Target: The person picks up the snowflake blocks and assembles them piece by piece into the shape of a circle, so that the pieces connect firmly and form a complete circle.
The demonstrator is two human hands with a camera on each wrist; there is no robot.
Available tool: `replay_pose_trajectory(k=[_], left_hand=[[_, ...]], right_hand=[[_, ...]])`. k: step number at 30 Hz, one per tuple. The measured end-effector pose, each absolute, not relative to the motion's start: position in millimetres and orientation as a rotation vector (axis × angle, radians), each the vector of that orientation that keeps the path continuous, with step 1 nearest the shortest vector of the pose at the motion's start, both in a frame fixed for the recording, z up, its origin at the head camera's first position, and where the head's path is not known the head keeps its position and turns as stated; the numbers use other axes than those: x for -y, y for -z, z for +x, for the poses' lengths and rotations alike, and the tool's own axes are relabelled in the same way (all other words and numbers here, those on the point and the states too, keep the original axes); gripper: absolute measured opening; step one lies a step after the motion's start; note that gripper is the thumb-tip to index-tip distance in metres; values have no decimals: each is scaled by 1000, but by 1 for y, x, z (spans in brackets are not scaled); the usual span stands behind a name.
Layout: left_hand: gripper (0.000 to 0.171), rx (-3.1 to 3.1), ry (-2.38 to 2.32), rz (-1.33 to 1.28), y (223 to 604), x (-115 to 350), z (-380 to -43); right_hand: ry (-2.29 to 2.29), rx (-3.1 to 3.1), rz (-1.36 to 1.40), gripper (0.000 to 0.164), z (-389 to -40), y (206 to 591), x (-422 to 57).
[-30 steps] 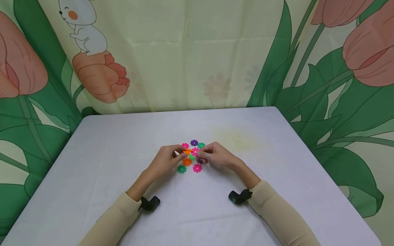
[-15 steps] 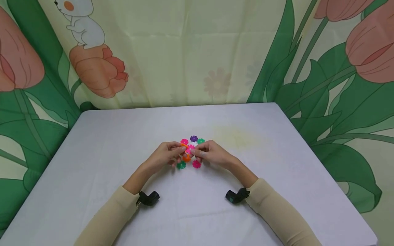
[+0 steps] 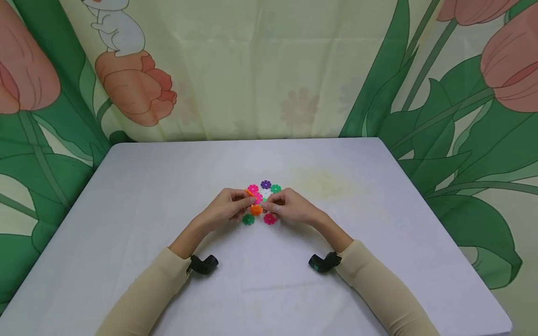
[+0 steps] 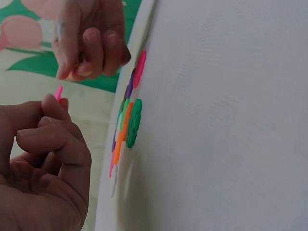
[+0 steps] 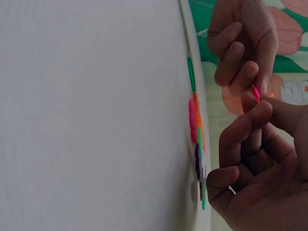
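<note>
In the head view my left hand point(image 3: 229, 205) pinches a pink flower-shaped interlocking disc point(image 3: 258, 198) between thumb and fingertips. An orange disc point(image 3: 248, 192) shows at the same fingertips, behind the pink one. The left wrist view has the pink disc point(image 4: 58, 93) edge-on, raised off the table. My right hand point(image 3: 294, 206) is just to its right, fingers bent and thumb tip by the index finger. From the left wrist, a small gap separates the right fingertips point(image 4: 65, 73) from the pink disc, and nothing shows between them.
Several more discs lie under and around the hands: purple point(image 3: 265, 184), white point(image 3: 266, 192), pink point(image 3: 270, 218), orange point(image 3: 256, 211), and green point(image 3: 248, 219). They rest on a white-covered table point(image 3: 260, 280). A printed curtain point(image 3: 252, 84) hangs behind the far edge.
The pink disc has shifted left from the right fingertips to the left ones, beside the orange disc. The right fingertips have come slightly away from it. The head view has tilted down slightly.
</note>
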State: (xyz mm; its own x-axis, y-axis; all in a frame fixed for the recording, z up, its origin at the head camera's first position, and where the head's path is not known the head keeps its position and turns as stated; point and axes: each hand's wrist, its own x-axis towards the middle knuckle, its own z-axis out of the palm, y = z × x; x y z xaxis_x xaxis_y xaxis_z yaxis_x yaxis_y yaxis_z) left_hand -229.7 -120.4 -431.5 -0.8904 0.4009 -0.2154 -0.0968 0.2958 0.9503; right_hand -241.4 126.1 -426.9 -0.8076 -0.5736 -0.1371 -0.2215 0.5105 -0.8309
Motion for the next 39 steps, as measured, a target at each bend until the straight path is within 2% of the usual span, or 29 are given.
replay_pose_trajectory(k=[4,10,13,33,39], left_hand=[[37,-2151,-1704,181,428,123,-234],[36,-2141,-1740,141,428,124,-237],[35,-2133,-1745,158,431,126,-237],[25,-2071,-1757,171,439,128,-235],[28,-2073,-1739,187,440,129,-235]], right_hand=[[1020,-2469,-735,13,-246,423,-137],[814,-2459,-903,28,-249,423,-142],[792,-2462,-925,30,-249,424,-140],[837,-2489,-846,14,-250,424,-143],[761,-2467,-868,7,-252,422,-148]])
